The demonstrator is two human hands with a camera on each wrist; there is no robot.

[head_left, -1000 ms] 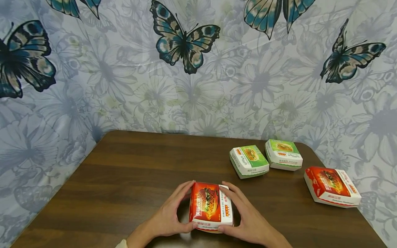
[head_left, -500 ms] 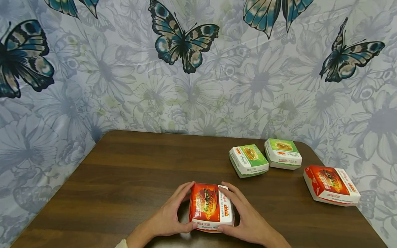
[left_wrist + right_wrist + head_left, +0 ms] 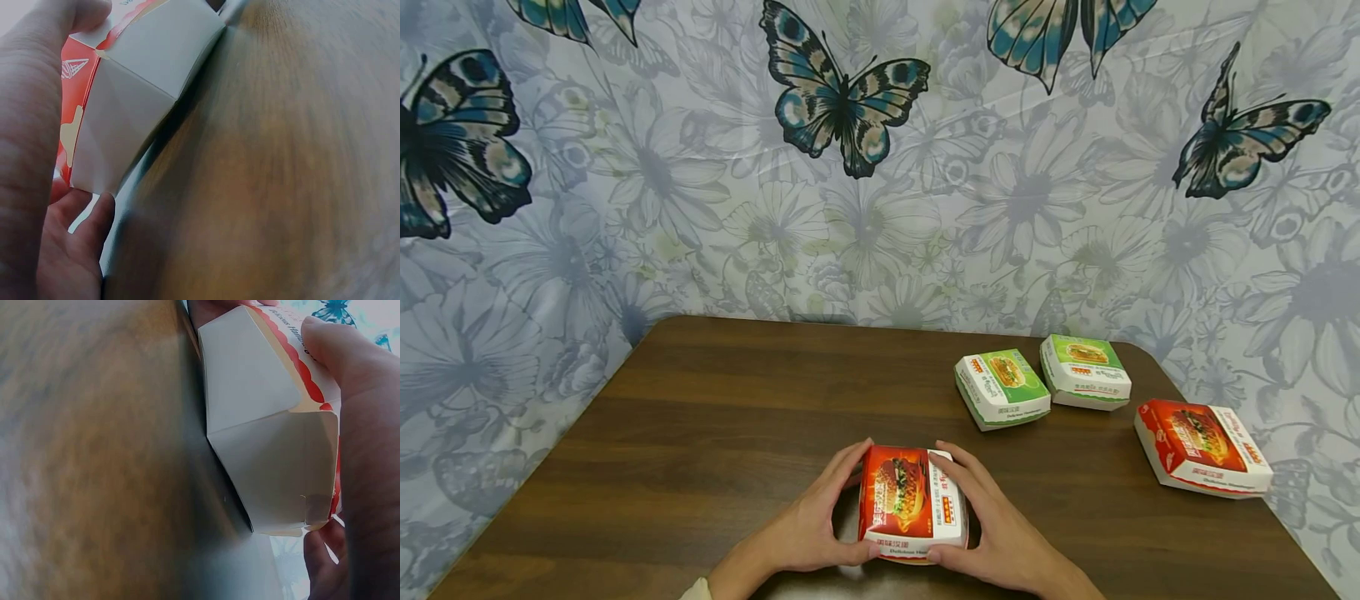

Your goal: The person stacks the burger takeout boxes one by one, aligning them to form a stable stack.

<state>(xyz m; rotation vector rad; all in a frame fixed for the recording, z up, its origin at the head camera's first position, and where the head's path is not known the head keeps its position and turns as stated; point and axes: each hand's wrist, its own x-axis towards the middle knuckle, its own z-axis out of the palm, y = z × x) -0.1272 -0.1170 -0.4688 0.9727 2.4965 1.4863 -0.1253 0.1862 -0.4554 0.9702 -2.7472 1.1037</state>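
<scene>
A red and white burger box [image 3: 898, 500] with a burger picture on its lid stands at the near middle of the table, between my two hands. My left hand [image 3: 816, 512] grips its left side, thumb at the near face and fingers at the far left corner. From the right, my right hand [image 3: 996, 525] holds it the same way, fingertips on the white strip of the lid. Both wrist views show the white lower walls of the burger box [image 3: 119, 119] [image 3: 275, 462] under the red-edged lid, with a thumb on the lettered face.
Two green and white burger boxes [image 3: 1003, 389] [image 3: 1086, 372] stand side by side at the back right of the brown wooden table [image 3: 737, 400]. Another red burger box [image 3: 1202, 450] is near the right edge. A butterfly-patterned cloth [image 3: 880, 233] hangs behind the table.
The held burger box has shifted only very slightly toward the near edge. Both hands keep their hold, and the other boxes stay in place.
</scene>
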